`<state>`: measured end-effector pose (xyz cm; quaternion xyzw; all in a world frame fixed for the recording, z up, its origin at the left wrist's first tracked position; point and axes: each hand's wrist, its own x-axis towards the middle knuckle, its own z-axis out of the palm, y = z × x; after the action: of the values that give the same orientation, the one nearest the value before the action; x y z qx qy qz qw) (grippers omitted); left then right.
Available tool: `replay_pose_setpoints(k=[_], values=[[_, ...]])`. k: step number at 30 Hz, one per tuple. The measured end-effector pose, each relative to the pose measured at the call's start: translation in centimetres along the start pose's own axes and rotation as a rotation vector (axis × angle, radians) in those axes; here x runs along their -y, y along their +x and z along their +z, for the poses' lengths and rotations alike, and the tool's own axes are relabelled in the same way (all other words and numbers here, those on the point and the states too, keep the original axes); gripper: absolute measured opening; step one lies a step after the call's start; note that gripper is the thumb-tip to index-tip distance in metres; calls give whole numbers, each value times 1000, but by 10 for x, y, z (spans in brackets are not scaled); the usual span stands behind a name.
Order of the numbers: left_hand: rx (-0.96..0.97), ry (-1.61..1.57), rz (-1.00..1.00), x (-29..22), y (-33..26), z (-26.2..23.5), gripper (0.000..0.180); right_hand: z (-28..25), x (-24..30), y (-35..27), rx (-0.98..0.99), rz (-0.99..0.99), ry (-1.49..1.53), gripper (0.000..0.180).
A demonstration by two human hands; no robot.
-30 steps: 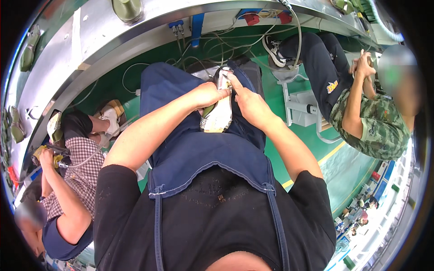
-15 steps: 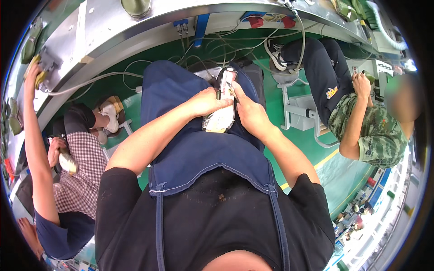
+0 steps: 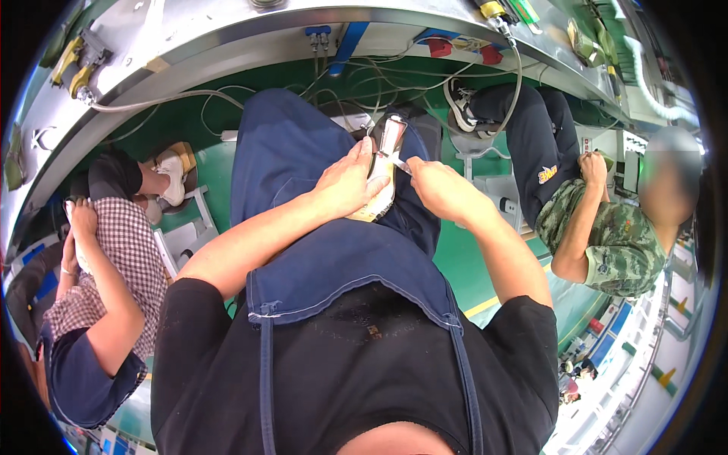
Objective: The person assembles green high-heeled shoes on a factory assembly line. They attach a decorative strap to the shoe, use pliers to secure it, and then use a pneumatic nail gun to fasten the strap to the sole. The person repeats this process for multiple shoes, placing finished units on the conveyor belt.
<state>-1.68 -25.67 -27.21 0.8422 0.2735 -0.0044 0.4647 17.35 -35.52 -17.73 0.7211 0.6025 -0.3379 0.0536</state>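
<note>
A shoe upper on a last [image 3: 391, 138] rests in my lap, its pale underside turned up and its narrow end pointing away from me. My left hand [image 3: 347, 183] grips its left side, the thumb lying across the underside and the fingers along the edge. In my closed right hand [image 3: 441, 188] is a slim, light-coloured hand tool [image 3: 402, 164], perhaps a knife; the tip meets the underside near the middle. My fingers hide the tool's handle. A navy apron [image 3: 353, 254] covers my lap beneath the shoe.
A metal workbench [image 3: 220, 44] curves across ahead, carrying a yellow power tool [image 3: 72, 68] at left and another yellow tool [image 3: 493, 10] at right. Cables [image 3: 371, 80] hang below it. Seated co-workers are close by: checkered apron [image 3: 125, 250] left, camouflage shirt [image 3: 618, 246] right.
My left hand has slid further over the underside, and my right hand has turned with the tool now lying across it. The left co-worker's arm has come down from the bench tool.
</note>
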Motion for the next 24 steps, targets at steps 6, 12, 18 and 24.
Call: replay_pose_setpoints(k=[6, 12, 18, 24], values=[[7, -2, 5, 3, 1, -2, 88, -13, 14, 8, 76, 22, -97, 19], [-2, -43, 7, 3, 0, -3, 87, -12, 17, 12, 123, 47, -106, 15], [-7, -62, 11, 3, 2, -5, 87, -12, 4, 15, 105, -43, -179, 12], [-11, -45, 28, 4, 3, -4, 87, -8, -9, 16, 57, -131, -183, 11]])
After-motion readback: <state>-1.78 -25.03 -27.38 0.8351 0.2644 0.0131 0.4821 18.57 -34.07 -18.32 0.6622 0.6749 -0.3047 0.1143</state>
